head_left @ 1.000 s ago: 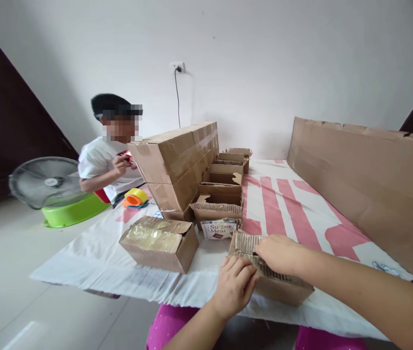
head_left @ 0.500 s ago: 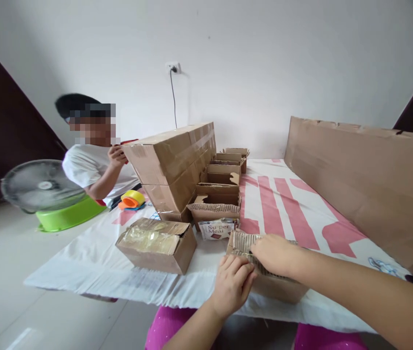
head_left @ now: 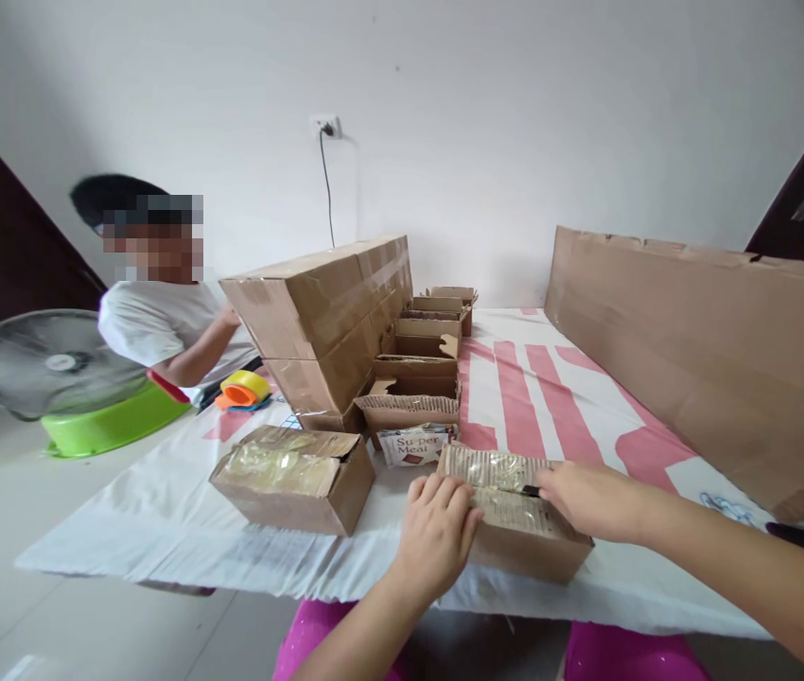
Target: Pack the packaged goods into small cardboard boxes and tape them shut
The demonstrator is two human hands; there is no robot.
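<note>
A small cardboard box [head_left: 533,553] lies near the table's front edge, its corrugated top flaps lying nearly flat with a seam between them. My left hand [head_left: 439,530] is closed over the box's left end, fingers curled on its top edge. At the right part of the seam, my right hand [head_left: 590,497] is closed on a slim black object [head_left: 531,491]; only its dark end shows, so its kind is unclear. Clear tape shines on the flaps. To the left sits another taped cardboard box [head_left: 295,482]. A printed packet [head_left: 414,446] stands just behind.
Several open boxes [head_left: 412,383] line up beside a stack of taped boxes [head_left: 317,331]. Tape rolls [head_left: 242,390] lie at left, near a person in a white shirt [head_left: 161,326] and a fan [head_left: 65,362]. A large cardboard sheet [head_left: 692,350] stands at right.
My right hand has moved right along the box's seam, and the black object's end now shows. The flaps lie flatter. The other person's hand has dropped behind the stack.
</note>
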